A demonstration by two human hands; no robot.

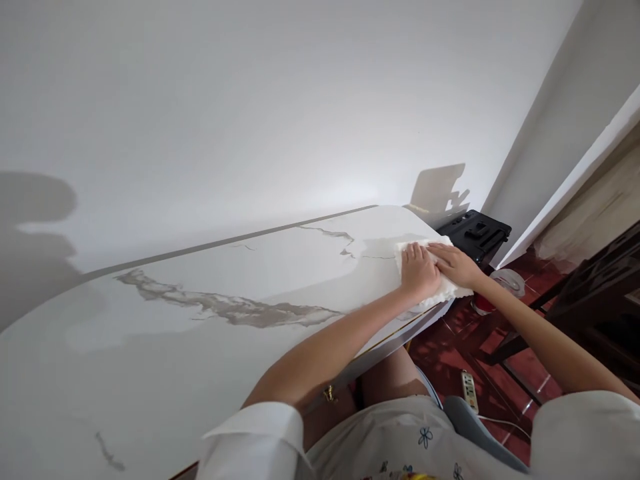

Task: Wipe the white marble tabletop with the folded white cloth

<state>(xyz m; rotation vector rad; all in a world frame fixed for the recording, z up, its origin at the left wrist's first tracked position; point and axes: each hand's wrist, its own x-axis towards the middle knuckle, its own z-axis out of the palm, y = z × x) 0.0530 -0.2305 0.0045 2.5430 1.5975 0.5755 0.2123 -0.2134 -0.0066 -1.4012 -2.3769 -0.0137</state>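
Note:
A white cloth [431,293] with a wavy edge lies on the right end of a white marble-patterned table [200,360]. My left hand [419,272] presses flat on the cloth, its fingers pointing toward the wall. From the right, my right hand [456,264] rests on the same cloth, fingers stretched toward my left hand. The two hands are close together, and their fingertips nearly meet. Part of the cloth hangs past the table's right edge under my right hand.
A white wall [280,120] runs behind the table. Beyond its right end sits a black case [477,233]. On the red tiled floor are a power strip [469,392] with a white cable and a red-and-clear container [484,305]. Dark wooden furniture [595,320] stands at right.

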